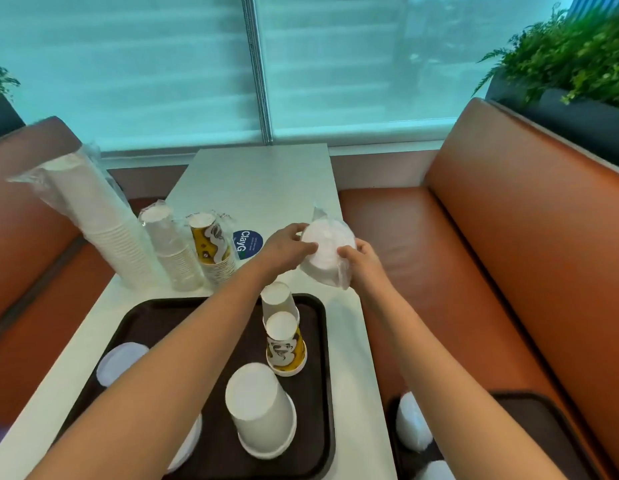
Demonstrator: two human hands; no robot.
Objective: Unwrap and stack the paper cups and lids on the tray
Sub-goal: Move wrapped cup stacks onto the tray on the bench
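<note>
Landmark: dark brown tray (141,315) on the white table (256,181), near the person.
Left hand (283,249): raised beyond the tray's far edge, fingers curled on the left side of the lid pack (327,252), thumb on its face.
Right hand (361,259): beyond the tray's far right corner, gripping the right edge of the same pack; the two hands are close together with the pack clamped between them.
Lid pack: a short stack of white lids in clear wrap, held in the air above the table just past the tray, tilted with its flat face toward the camera; the wrap sticks up loose at the top.
On the tray, far right: a white cup (278,299) upside down, with a yellow cup (285,341) upside down just in front of it on a white lid.
On the tray, near middle: a large white cup (259,407) upside down on a lid (266,448).
On the tray, left edge: a loose white lid (121,362); another lid shows partly under the left forearm.
Left of the tray's far edge: three wrapped sleeves standing on the table, leaning left, namely a tall sleeve (93,216), a middle sleeve (173,247) and a yellow sleeve (212,247).
Beyond the tray: a round blue sticker (247,242) on the table.
Right of the tray: an orange bench (474,237) carrying a second tray (543,431) with white stacks (412,427).
</note>
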